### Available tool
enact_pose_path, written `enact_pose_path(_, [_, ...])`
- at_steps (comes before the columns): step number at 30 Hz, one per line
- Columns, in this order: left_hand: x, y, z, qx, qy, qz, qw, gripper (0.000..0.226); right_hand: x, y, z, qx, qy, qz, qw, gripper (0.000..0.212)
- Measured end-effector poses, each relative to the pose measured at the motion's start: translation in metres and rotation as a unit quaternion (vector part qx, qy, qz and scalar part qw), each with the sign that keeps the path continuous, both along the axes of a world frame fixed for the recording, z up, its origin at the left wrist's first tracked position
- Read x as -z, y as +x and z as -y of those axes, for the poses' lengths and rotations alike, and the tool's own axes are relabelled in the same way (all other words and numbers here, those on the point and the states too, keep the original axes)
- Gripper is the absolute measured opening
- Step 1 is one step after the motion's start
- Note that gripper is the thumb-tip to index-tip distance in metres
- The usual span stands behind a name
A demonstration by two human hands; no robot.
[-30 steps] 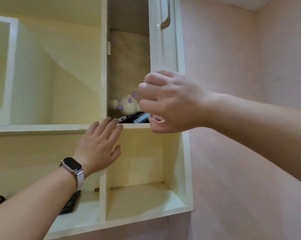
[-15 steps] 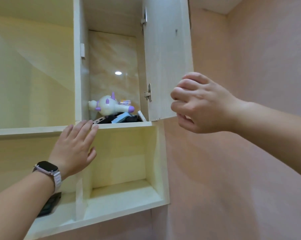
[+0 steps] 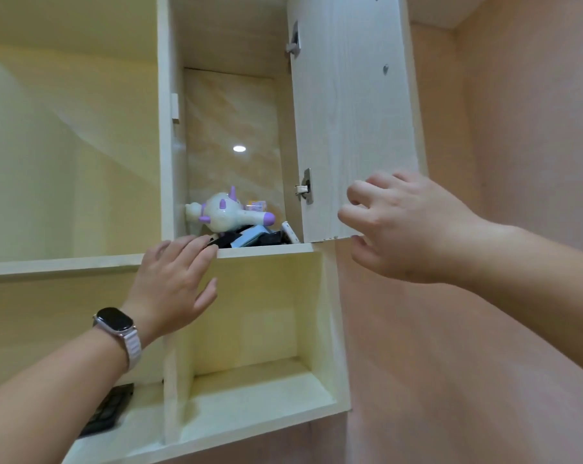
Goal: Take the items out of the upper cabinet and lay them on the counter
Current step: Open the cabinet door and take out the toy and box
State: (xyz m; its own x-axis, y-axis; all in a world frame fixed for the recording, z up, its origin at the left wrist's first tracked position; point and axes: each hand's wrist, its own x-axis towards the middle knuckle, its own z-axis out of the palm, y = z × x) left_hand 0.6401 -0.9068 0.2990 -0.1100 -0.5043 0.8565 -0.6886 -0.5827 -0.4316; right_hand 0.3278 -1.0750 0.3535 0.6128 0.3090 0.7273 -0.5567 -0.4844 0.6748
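The upper cabinet compartment [image 3: 230,128] stands open, its door [image 3: 350,112] swung out to the right. On its shelf lies a white and purple toy [image 3: 226,212] on a pile of black items [image 3: 266,238], with a light blue box [image 3: 246,238], a white flat piece [image 3: 290,231] and a small orange box [image 3: 257,205] behind. My left hand [image 3: 173,283], with a watch on its wrist, is flat and open, fingertips at the shelf's front edge beside the black items. My right hand [image 3: 404,229] hovers at the door's lower corner, fingers loosely curled and spread, thumb just under the door's bottom edge.
Below the open compartment is a bare cubby [image 3: 256,329]. In the lower left cubby lies a black keypad-like object [image 3: 109,410]. A wide bare shelf space [image 3: 69,162] fills the left. A pink wall [image 3: 484,329] runs along the right.
The door has swung from nearly closed to wide open, uncovering the toy and pile. My right hand's tight hold on the door edge has loosened. My left hand stayed at the shelf edge.
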Motion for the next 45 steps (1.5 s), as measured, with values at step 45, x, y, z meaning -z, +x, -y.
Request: enact_pose_path(45, [-0.096,0.002,0.081,0.146,0.062,-0.373,0.914,0.019,-0.09,0.253,0.03,-0.2,0.436,-0.025,0.877,0.02])
